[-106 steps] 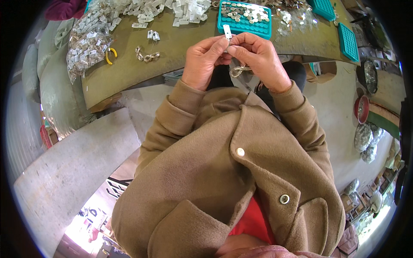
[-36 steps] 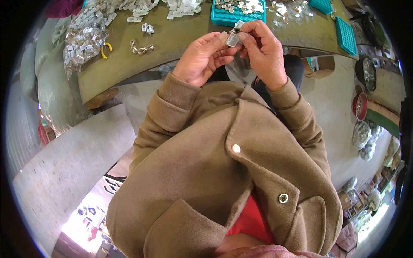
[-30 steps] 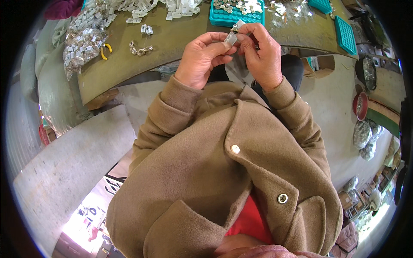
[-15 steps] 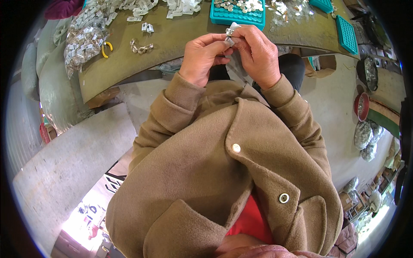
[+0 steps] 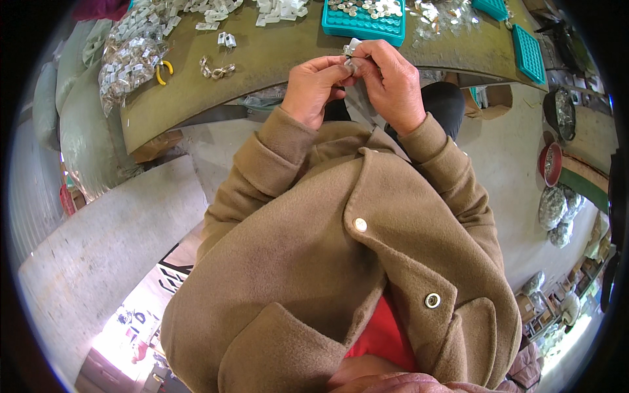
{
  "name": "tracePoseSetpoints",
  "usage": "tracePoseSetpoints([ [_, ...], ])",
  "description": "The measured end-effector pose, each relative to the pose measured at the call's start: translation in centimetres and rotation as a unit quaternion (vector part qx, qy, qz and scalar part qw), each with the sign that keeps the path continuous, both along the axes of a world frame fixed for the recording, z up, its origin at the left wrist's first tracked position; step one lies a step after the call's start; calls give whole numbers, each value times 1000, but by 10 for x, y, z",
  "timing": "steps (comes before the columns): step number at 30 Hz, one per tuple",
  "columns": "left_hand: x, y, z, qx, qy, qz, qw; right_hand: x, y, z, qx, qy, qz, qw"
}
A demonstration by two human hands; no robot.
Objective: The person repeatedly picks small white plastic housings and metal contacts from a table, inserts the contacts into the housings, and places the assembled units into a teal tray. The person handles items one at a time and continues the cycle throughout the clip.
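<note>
Between the fingertips of both hands is a small white and clear piece [image 5: 351, 48], held up near the front edge of the table. My left hand [image 5: 313, 90] is closed, its thumb and forefinger pinching the lower part. Closed on the upper right part is my right hand [image 5: 394, 85]. Fingers cover most of the piece, so its exact kind does not show. Just beyond the hands lies a teal tray [image 5: 363, 31] with several small round silvery pieces on it. Left of my left hand, a shiny bracelet-like chain [image 5: 216, 69] rests on the table, near two small white tags [image 5: 226, 40].
Yellow-handled pliers [image 5: 164, 72] lie beside a clear bag of white-tagged items [image 5: 128, 69] at the left. White tags [image 5: 278, 10] are heaped at the back. Clear small packets [image 5: 445, 18] and another teal tray [image 5: 528, 54] are on the right of the olive table [image 5: 262, 52].
My left hand has shifted slightly right and its fingers have drawn closer to the right hand. Both hands still hold the small white piece.
</note>
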State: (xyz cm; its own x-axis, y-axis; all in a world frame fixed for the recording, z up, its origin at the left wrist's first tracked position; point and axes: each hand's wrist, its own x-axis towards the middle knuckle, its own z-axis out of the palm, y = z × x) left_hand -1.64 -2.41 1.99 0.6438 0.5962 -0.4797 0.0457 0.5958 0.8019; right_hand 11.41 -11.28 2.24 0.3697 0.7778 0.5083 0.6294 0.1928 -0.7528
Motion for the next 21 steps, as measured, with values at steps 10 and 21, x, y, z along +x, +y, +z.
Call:
tracePoseSetpoints([
  [10, -9, 10, -2, -71, -45, -36, 996, 1, 0, -3, 3, -16, -11, 1000],
  [21, -10, 17, 2, -175, -94, -59, 978, 11, -2, -3, -4, 252, 46, 967],
])
